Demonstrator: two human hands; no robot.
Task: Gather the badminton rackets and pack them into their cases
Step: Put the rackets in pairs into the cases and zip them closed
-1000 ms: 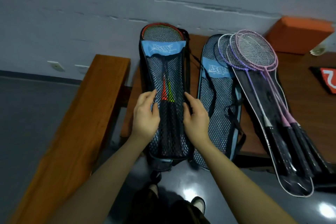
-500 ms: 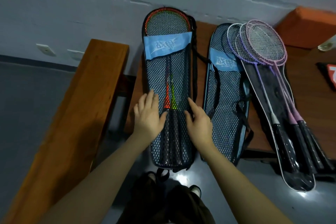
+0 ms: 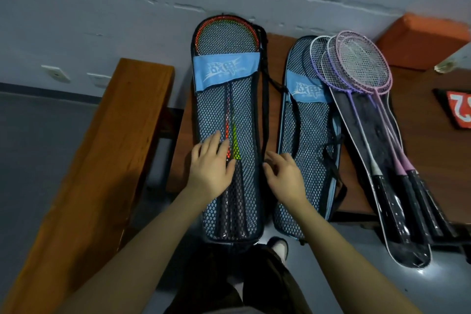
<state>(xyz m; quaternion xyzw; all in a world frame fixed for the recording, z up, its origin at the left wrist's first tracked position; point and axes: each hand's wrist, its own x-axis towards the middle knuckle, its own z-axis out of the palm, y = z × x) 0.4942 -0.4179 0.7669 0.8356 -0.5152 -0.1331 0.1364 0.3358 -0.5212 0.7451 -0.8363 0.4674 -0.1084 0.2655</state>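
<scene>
So, biggest thing first: the wooden bench (image 3: 423, 115) runs along the wall, and the full mesh case (image 3: 244, 115) lies across its left end, top against the wall, bottom hanging off the near edge. Inside it I can see the red-framed racket (image 3: 224, 25) plus a yellow-green shaft next to the red one. Just to the right lies the second mesh case (image 3: 305, 135), flat, and I can't tell if anything's in it. Right of that a black cover (image 3: 367, 132) lies open with the purple and pink rackets (image 3: 362, 64) stacked on top, handles poking past the near edge. My left hand (image 3: 210, 166) is flat on the full case over the shafts, fingers spread, gripping nothing. My right hand (image 3: 284, 176) is at that case's right edge by the black strap (image 3: 265, 120), fingers loosely curled, not clamped on anything that I can tell.
</scene>
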